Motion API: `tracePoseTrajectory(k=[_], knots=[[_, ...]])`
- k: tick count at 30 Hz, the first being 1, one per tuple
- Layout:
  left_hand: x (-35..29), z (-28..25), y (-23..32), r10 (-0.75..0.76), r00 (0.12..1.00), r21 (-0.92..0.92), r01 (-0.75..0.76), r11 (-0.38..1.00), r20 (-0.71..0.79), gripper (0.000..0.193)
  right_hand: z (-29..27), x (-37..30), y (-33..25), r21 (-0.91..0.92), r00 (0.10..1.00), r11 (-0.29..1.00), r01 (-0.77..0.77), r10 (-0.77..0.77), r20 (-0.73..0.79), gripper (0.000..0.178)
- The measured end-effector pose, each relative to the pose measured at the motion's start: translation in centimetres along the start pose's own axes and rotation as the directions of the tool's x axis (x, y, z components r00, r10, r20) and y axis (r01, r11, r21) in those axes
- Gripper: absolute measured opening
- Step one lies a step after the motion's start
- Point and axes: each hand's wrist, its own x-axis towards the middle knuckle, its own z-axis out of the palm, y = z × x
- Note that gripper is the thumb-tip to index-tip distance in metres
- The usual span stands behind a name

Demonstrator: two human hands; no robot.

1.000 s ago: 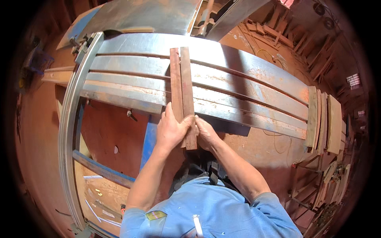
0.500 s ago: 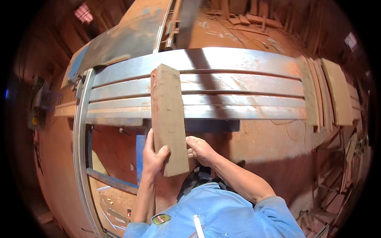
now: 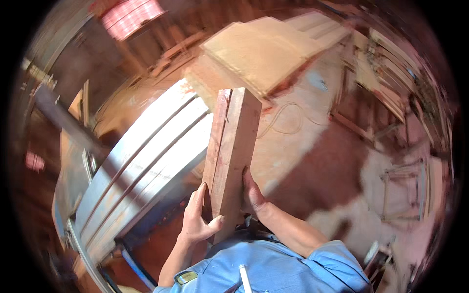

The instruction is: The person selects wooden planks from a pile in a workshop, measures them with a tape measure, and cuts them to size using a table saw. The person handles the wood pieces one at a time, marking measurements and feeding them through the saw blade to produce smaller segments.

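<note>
I hold a short, thick stack of wooden boards (image 3: 232, 146) in front of my body, its far end pointing away from me. A seam runs along its length, and the left strip is redder than the rest. My left hand (image 3: 199, 217) grips the near left side, thumb toward the near end and fingers partly hidden along the edge. On the opposite side, my right hand (image 3: 254, 195) clasps the boards with its thumb up along the face; its other fingers are hidden behind the wood. The near end of the stack reaches my blue shirt.
A grooved metal machine table (image 3: 141, 156) slants along the left, with a metal rail (image 3: 85, 256) at its near end. Large pale panels (image 3: 264, 49) lie stacked ahead. A thin cable (image 3: 283, 117) loops on the floor. Wooden frames (image 3: 405, 190) stand at the right.
My view has swung right, so the metal table now lies to the left and the panels ahead. The boards have come off from over the table and turned, showing their seamed side.
</note>
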Motion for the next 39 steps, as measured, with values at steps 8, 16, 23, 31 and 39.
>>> tracePoseTrajectory(k=[8,16,23,31,39], knots=[[16.5,17.0,10.8,0.266,0.862,-0.091,-0.252,0.964,0.432,0.098,-10.3,-10.6,-17.3,-0.149,0.73,0.84,0.522,-0.53,-0.43,0.069],[28.7,27.9,14.3,0.234,0.67,-0.286,-0.033,0.958,0.705,0.097,-14.3,-12.1,-30.5,0.019,0.502,0.759,0.651,-0.411,-0.761,0.062],[38.4,35.3,15.6,0.073,0.469,-0.304,0.438,0.846,0.88,0.098,-24.6,-11.3,-38.2,-0.191,0.381,0.725,0.662,-0.544,-0.748,0.066],[46.6,49.8,19.0,0.009,0.505,-0.279,0.462,0.842,0.863,0.103,-35.1,-12.7,-49.8,-0.322,0.391,0.757,0.568,-0.592,-0.705,0.056],[55.2,64.3,29.0,-0.039,0.743,-0.568,0.543,0.619,0.668,0.08,-37.6,-14.3,-68.8,-0.544,0.498,0.684,0.486,-0.729,-0.47,0.066]])
